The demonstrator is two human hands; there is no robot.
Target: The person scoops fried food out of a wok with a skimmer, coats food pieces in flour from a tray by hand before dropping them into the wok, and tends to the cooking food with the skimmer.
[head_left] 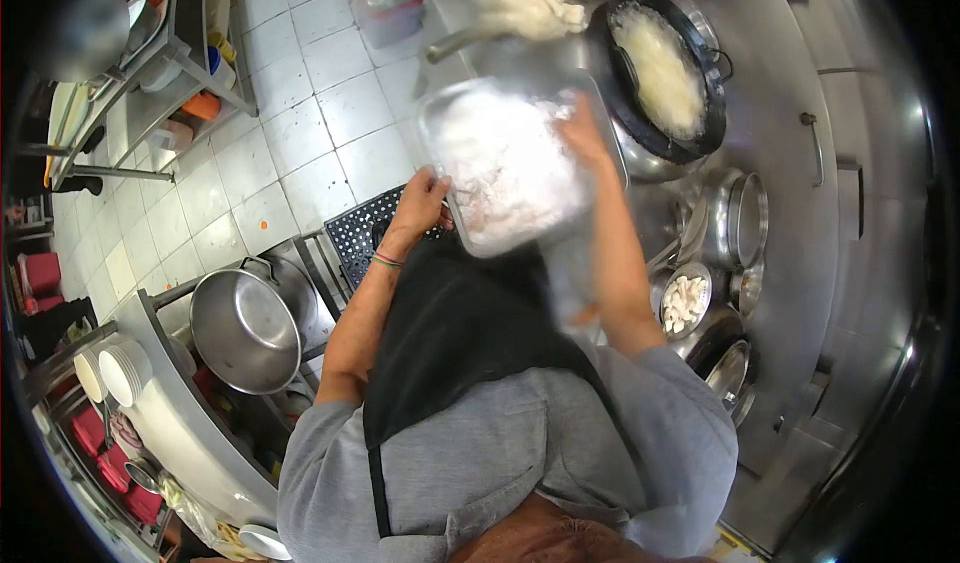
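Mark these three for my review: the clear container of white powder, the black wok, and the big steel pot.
Clear container [429, 135]: head view, on its left wall.
Black wok [713, 101]: head view, on its right inner wall.
Steel pot [238, 325]: head view, on its bare inside.

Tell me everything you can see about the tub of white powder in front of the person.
The tub is roughly rectangular with rounded corners, and looks like clear plastic. It holds plenty of white powder, with pinkish patches showing towards the near end. It sits just beyond the black apron, slightly turned in the view. The left hand grips its left side near the close corner. The right hand is blurred at its far right; whether it touches the rim or contents is unclear.
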